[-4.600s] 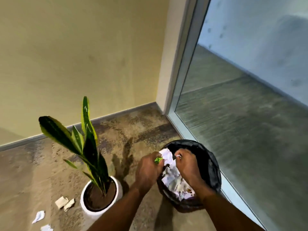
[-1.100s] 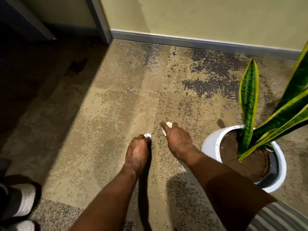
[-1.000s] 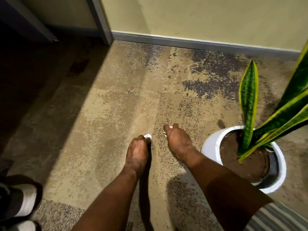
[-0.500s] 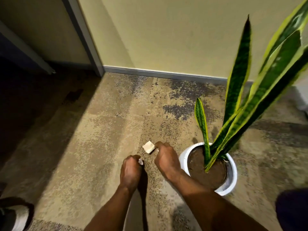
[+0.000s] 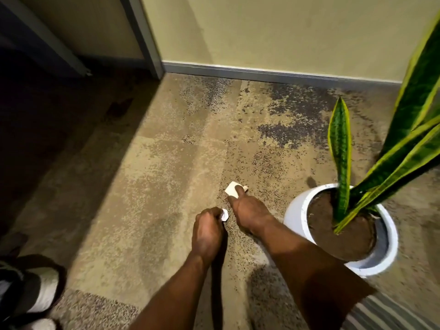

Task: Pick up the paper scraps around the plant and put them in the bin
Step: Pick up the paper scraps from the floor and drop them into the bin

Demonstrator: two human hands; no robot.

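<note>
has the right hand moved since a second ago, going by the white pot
Cannot tell for sure, since the camera shifted too. The right hand sits left of the white pot as before, its fingers now on a flat paper scrap.

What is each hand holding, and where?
Left hand: a crumpled paper scrap, mostly enclosed. Right hand: fingers on a flat scrap; grip unclear.

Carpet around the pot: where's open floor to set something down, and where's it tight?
Free: the wide tan carpet between the dark doorway side and the white pot, up to the baseboard. Crowded: just left of the pot, where the right hand pinches a paper scrap and the left hand is closed on another scrap. A shoe takes the lower-left corner.
</note>
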